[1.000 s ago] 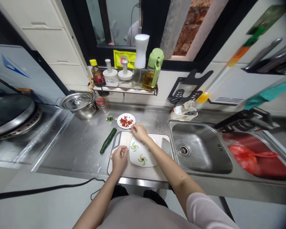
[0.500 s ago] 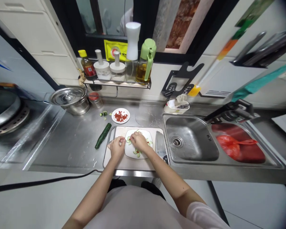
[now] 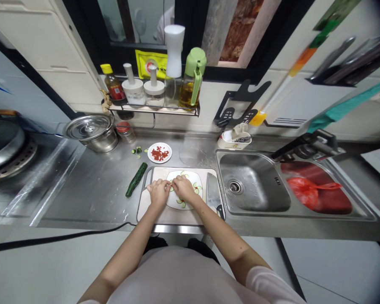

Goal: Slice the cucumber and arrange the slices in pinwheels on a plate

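Here our left hand point(image 3: 158, 193) and right hand point(image 3: 183, 188) meet over the plate point(image 3: 190, 179); whether fingers point(image 3: 175, 184) pinch, we cannot tell; cucumber slices point(image 3: 196, 185) look limp, slippery; lift edgewise.

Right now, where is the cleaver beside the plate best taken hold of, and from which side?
By its dark handle, probably coming from the person's side. The cleaver lies flat on the cutting board, along its right edge, blade pointing toward the wall, handle end nearest the person and clear of the plate.
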Tool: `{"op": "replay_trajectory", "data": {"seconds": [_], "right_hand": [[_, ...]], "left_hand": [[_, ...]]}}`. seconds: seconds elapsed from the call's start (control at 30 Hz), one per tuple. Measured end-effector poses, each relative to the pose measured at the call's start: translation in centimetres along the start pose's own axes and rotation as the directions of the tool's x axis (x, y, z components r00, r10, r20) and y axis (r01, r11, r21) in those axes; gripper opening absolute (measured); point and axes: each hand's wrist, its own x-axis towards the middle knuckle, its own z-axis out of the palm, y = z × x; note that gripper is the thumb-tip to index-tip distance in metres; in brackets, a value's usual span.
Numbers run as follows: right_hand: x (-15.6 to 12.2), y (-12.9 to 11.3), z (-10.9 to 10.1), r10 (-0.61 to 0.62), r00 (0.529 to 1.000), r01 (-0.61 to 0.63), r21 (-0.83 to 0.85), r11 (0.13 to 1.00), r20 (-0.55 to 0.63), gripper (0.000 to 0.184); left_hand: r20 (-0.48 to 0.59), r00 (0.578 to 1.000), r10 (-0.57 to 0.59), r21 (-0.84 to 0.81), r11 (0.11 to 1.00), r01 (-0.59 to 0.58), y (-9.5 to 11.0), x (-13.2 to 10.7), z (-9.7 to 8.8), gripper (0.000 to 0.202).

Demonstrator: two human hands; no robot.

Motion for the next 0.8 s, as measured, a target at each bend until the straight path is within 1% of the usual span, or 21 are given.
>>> {"op": "replay_trajectory", "data": {"seconds": [0.3, 0.57, 0.8], "right_hand": [[-0.04, 0.02, 0.19, -0.004, 1.0, 0.004, -0.016, 1.0, 0.006, 0.022], [-0.14, 0.05, 0.35, 0.013, 1.0, -0.013, -0.014, 1.0, 0.008, 0.021], [-0.58, 0.15, 0.41, 0.024, 0.999, -0.023, 0.024, 0.999, -0.04, 0.017]], "left_hand": [[0.032, 0.999, 0.039, 0.059, 0.997, -0.041, 0.1, 0.13, 0.02, 0.023], [0.049, 0.994, 0.102, 0.113, 0.988, -0.107, -0.02, 0.14, 0.0, 0.025], [0.038, 0.993, 0.114, 0.128, 0.985, -0.118, 0.02, 0.08, 0.02, 0.025]]}}
